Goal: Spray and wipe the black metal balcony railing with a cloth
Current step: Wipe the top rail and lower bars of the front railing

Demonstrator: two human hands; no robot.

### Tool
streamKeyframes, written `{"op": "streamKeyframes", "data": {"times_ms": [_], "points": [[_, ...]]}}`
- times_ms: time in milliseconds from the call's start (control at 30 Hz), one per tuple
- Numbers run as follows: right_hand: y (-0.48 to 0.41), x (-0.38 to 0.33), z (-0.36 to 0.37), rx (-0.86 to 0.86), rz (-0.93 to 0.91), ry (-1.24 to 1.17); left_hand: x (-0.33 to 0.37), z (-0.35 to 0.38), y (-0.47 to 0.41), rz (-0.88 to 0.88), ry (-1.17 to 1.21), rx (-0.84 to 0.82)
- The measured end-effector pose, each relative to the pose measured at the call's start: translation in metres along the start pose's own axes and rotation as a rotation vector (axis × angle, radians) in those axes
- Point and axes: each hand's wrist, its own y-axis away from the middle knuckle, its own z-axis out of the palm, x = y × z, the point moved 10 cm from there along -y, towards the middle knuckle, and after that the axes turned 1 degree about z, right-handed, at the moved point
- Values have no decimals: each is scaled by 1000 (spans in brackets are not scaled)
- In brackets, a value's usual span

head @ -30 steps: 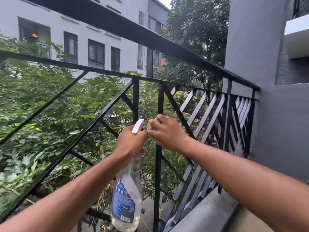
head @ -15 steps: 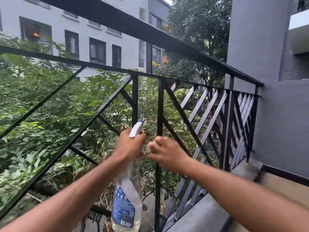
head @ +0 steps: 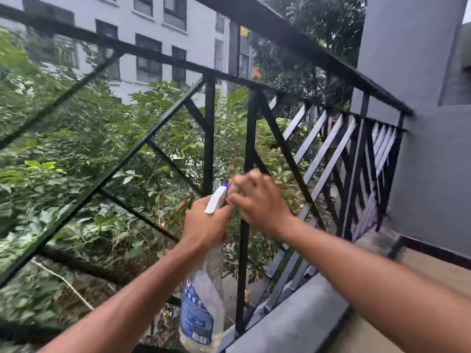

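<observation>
The black metal railing [head: 251,138] runs across the view, with upright and diagonal bars. My left hand [head: 206,225] grips the neck of a clear spray bottle [head: 201,314] with a blue label, which hangs in front of an upright bar. The bottle's white spray head [head: 216,200] sticks up out of that hand. My right hand [head: 260,200] is right beside it, its curled fingertips on the tip of the nozzle and blurred. A pale, blurred cloth-like thing [head: 367,220] hangs on the bars at the far right.
A grey concrete ledge [head: 293,322] runs along the foot of the railing, with tan balcony floor [head: 420,271] to its right. A grey wall [head: 420,149] closes the right end. Dense green bushes [head: 63,161] and a white building lie beyond the bars.
Both hands have stayed together at the spray head while the view shifted. The fingers of my right hand have moved at the nozzle tip and are now blurred.
</observation>
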Motion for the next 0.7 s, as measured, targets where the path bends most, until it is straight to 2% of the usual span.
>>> {"op": "streamKeyframes", "data": {"times_ms": [67,200,367,500,633,700], "points": [[34,-34,20,-94,-135,-19,-10,6,9,11,19,-26],[15,-24,21,-172,-261,34,-35,11,22,-45,64,-34],[-47,33,-33,-3,-95,113,-64,14,24,-72,85,-12],[-17,21,-19,69,96,28,-81,17,28,-19,70,-11],[63,-57,40,-129,-150,-59,-99,17,36,-14,-17,-27],[72,-66,46,-214,-193,-60,-106,16,41,-19,-33,-45]]}}
